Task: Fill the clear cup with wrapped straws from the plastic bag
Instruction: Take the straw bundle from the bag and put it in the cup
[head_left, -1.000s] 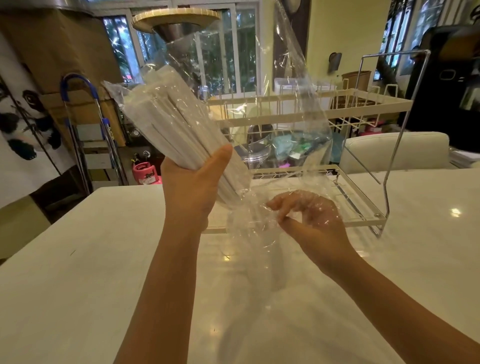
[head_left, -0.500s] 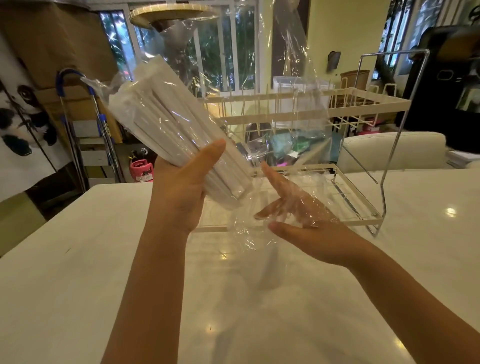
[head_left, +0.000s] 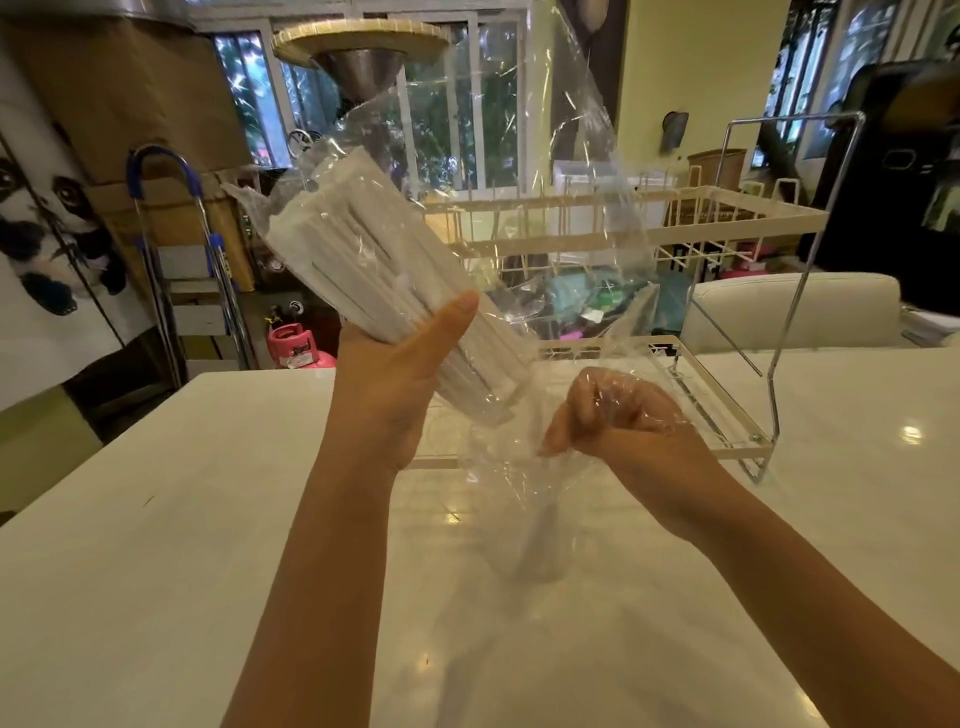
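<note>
Clear film of the plastic bag (head_left: 561, 171) rises toward the upper centre. The left hand (head_left: 400, 374) grasps the wrapped straws (head_left: 374, 280) through it, tilted; the right hand (head_left: 618, 415), clenched inside the bag's mouth at centre, probably draws straws out.

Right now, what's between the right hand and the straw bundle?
Head view: only loose clear film of the plastic bag, draped over the right hand beside the straw bundle.

Both hands (head_left: 395, 384) raised (fingers (head_left: 587, 410) curled).
</note>
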